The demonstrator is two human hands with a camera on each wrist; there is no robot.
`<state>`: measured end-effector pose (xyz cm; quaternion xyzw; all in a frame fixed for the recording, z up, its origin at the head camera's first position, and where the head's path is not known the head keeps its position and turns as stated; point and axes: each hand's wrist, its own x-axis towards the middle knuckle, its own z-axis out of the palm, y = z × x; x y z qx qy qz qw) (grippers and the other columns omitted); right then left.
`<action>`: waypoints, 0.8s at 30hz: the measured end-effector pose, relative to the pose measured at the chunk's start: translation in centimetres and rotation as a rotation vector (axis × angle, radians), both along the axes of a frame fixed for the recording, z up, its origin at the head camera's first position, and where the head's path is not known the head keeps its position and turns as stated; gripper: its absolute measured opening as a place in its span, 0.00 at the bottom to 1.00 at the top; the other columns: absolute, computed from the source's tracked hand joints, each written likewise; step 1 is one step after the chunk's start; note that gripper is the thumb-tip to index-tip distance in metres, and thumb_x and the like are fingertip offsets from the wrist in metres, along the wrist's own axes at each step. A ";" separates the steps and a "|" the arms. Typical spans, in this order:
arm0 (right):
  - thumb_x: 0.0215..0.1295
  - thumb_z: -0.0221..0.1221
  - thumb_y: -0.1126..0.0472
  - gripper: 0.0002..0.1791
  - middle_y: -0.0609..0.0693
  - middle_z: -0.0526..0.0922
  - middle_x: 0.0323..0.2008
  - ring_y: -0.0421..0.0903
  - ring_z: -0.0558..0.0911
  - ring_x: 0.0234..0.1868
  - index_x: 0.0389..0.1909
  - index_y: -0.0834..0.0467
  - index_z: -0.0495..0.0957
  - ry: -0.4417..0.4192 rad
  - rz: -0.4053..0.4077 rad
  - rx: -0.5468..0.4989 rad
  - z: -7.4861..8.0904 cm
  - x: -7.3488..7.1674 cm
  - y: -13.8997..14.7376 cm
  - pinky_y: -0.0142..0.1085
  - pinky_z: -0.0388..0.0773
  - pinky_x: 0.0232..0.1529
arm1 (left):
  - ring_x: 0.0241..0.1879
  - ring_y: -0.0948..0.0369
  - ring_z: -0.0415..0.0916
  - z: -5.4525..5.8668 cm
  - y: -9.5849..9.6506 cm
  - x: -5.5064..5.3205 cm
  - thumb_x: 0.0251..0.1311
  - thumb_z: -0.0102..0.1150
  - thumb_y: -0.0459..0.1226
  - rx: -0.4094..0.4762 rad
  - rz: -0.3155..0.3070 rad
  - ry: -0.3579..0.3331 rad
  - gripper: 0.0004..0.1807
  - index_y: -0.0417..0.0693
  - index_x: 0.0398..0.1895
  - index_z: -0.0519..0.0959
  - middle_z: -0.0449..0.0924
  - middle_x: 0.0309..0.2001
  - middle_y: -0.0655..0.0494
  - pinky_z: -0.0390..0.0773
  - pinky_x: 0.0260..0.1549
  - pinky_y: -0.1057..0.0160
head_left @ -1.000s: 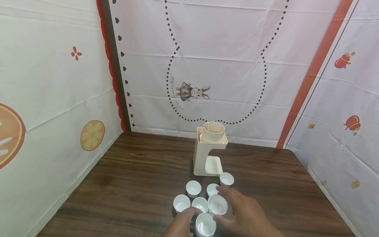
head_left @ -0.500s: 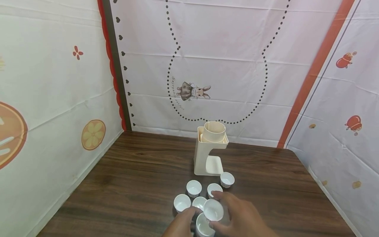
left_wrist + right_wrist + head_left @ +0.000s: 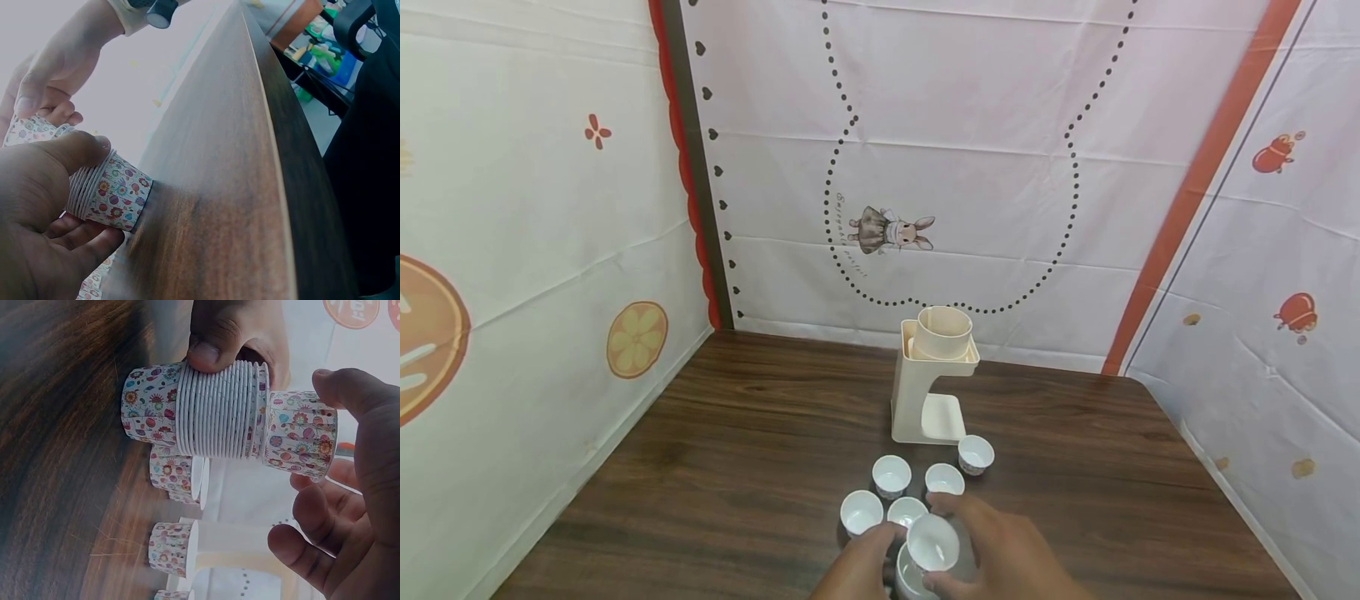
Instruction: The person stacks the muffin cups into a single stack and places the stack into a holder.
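Observation:
Paper baking cups with white insides and a floral print are in all views. My left hand (image 3: 859, 571) grips a nested stack of baking cups (image 3: 215, 412) upright at the table, thumb on one side and fingers on the other. With my right hand (image 3: 1007, 550) I hold a single baking cup (image 3: 932, 542) upright by its sides, thumb and fingers opposite each other. Its base is right at the mouth of the stack's top cup, overlapping it in the head view. The left wrist view shows both hands close together, the right hand (image 3: 62, 62) above the stack.
Several separate baking cups (image 3: 861, 512) stand upright just beyond the stack on the dark wooden table (image 3: 760, 433). Behind them stands a cream-coloured dispenser-like stand (image 3: 910, 400) with a round tube on top. Printed white cloths (image 3: 955, 125) enclose the back and sides.
My right hand has moved the single cup left and nearer to me, from beside the stack to over its mouth. The left hand keeps its grip in place.

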<state>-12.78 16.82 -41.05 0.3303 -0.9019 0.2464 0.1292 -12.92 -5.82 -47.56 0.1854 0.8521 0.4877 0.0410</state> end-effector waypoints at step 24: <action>0.55 0.69 0.30 0.40 0.37 0.83 0.51 0.33 0.79 0.36 0.66 0.42 0.73 -0.062 0.031 0.085 0.0 0.0 -0.1 0.36 0.78 0.34 | 0.42 0.70 0.75 -0.6 -0.2 0.1 0.32 0.88 0.41 0.025 -0.033 0.124 0.36 0.49 0.49 0.80 0.80 0.43 0.69 0.79 0.44 0.64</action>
